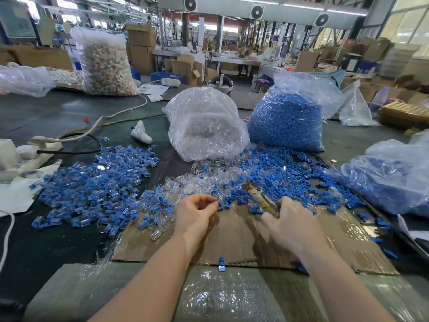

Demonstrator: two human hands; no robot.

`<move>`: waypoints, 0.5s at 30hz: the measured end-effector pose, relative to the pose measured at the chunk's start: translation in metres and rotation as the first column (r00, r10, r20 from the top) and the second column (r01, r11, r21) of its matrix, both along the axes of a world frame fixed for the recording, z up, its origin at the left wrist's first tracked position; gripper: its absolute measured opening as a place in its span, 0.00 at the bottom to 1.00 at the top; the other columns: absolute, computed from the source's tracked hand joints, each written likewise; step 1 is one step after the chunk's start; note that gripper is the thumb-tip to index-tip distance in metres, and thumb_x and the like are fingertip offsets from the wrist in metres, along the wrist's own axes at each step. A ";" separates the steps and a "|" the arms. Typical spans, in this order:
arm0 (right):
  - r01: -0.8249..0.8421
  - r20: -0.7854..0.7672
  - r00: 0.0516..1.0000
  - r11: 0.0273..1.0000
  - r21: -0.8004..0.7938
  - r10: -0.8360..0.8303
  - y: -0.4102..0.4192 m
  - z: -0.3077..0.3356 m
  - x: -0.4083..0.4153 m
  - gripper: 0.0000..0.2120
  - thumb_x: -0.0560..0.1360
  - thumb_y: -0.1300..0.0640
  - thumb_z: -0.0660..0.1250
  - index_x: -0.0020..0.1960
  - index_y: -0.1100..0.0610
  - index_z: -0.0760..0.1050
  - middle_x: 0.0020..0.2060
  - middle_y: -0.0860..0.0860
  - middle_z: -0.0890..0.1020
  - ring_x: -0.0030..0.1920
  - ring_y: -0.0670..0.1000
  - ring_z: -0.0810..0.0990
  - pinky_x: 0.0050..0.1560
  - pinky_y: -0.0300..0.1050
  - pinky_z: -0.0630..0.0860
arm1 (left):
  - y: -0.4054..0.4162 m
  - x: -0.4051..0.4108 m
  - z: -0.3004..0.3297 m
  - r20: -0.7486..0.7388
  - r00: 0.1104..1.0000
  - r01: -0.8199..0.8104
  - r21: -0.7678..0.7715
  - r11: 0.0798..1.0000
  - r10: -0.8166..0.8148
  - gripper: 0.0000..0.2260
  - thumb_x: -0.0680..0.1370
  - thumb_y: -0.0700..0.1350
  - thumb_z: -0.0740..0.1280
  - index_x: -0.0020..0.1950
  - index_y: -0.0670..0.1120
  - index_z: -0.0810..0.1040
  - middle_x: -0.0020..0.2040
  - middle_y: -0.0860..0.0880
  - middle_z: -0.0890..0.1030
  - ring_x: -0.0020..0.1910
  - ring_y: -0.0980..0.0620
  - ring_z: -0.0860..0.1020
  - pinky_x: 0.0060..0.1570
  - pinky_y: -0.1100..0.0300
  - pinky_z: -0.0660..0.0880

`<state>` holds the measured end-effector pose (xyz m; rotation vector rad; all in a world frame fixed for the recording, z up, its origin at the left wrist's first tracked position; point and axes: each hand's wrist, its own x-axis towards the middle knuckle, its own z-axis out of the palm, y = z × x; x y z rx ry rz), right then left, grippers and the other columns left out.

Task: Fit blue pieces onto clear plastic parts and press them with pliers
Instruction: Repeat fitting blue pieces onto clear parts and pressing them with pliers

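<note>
Factory bench: left hand (197, 211) pinches small piece at fingertips, blue piece (221, 205) just beside; right hand (291, 225) grips taped pliers (260, 198). Clear parts (192, 184) heaped ahead. Likely fitting step — next, seat blue on clear, then squeeze.

Bare cardboard (232, 238) between both arms; heaped parts (97, 189) crowd beyond

You face a big factory hall: stacked cardboard boxes (140, 48), long worktables (204, 57), ceiling fans (257, 11), bright windows (408, 26) on your right.
</note>
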<state>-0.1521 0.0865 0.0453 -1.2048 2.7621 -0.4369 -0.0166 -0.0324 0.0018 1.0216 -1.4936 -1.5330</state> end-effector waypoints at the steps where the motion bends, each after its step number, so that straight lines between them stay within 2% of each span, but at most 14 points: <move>1: -0.043 0.070 0.997 0.999 -0.030 0.045 -0.001 0.004 0.004 0.12 0.76 0.46 0.59 0.46 0.56 0.68 0.43 0.51 0.74 0.45 0.52 0.74 0.45 0.47 0.72 | -0.001 -0.001 0.001 -0.051 0.999 -0.005 0.085 0.996 0.009 0.04 0.73 0.34 0.69 0.42 0.43 0.80 0.32 0.46 0.81 0.27 0.54 0.78 0.26 0.62 0.74; 3: -0.104 0.260 0.957 0.990 -0.094 0.126 -0.003 0.012 0.012 0.11 0.76 0.50 0.60 0.40 0.57 0.68 0.37 0.50 0.74 0.36 0.51 0.72 0.35 0.44 0.66 | -0.004 -0.003 0.001 -0.129 0.991 -0.007 0.217 0.976 0.036 0.03 0.73 0.34 0.69 0.43 0.41 0.79 0.31 0.45 0.79 0.27 0.50 0.77 0.26 0.57 0.73; 4: -0.124 0.374 0.913 0.985 -0.124 0.162 -0.004 0.016 0.016 0.11 0.76 0.53 0.60 0.37 0.57 0.68 0.33 0.50 0.73 0.33 0.50 0.70 0.34 0.43 0.64 | -0.005 -0.004 0.002 -0.147 0.988 -0.009 0.250 0.968 0.047 0.03 0.73 0.34 0.69 0.43 0.41 0.79 0.31 0.44 0.79 0.27 0.49 0.76 0.27 0.57 0.72; 7: -0.144 0.613 0.763 0.978 -0.153 0.208 -0.004 0.022 0.024 0.08 0.76 0.57 0.60 0.38 0.56 0.69 0.34 0.55 0.72 0.34 0.52 0.69 0.36 0.45 0.63 | -0.009 -0.006 0.007 -0.163 0.983 -0.037 0.263 0.964 0.082 0.03 0.73 0.33 0.69 0.42 0.39 0.79 0.30 0.44 0.78 0.26 0.51 0.76 0.26 0.58 0.74; 11: -0.149 0.733 0.651 0.980 -0.131 0.197 -0.005 0.022 0.025 0.05 0.75 0.61 0.59 0.41 0.58 0.69 0.37 0.56 0.73 0.38 0.54 0.73 0.36 0.44 0.69 | -0.014 -0.004 0.014 -0.147 0.984 -0.066 0.247 0.967 0.105 0.03 0.73 0.32 0.68 0.43 0.39 0.79 0.33 0.44 0.80 0.27 0.56 0.78 0.28 0.65 0.77; 13: -0.158 0.750 0.632 0.980 -0.122 0.195 -0.007 0.022 0.023 0.01 0.74 0.63 0.59 0.44 0.60 0.69 0.39 0.57 0.74 0.39 0.55 0.74 0.39 0.47 0.72 | -0.014 -0.002 0.015 -0.144 0.983 -0.073 0.253 0.965 0.112 0.03 0.73 0.32 0.68 0.43 0.39 0.79 0.33 0.44 0.80 0.26 0.56 0.78 0.29 0.64 0.78; 15: -0.166 0.757 0.627 0.981 -0.104 0.186 -0.007 0.020 0.022 0.05 0.71 0.64 0.59 0.47 0.60 0.69 0.40 0.58 0.75 0.41 0.56 0.75 0.42 0.50 0.71 | -0.015 -0.001 0.017 -0.143 0.982 -0.085 0.265 0.961 0.126 0.04 0.73 0.31 0.68 0.42 0.39 0.79 0.33 0.43 0.80 0.26 0.56 0.78 0.28 0.64 0.78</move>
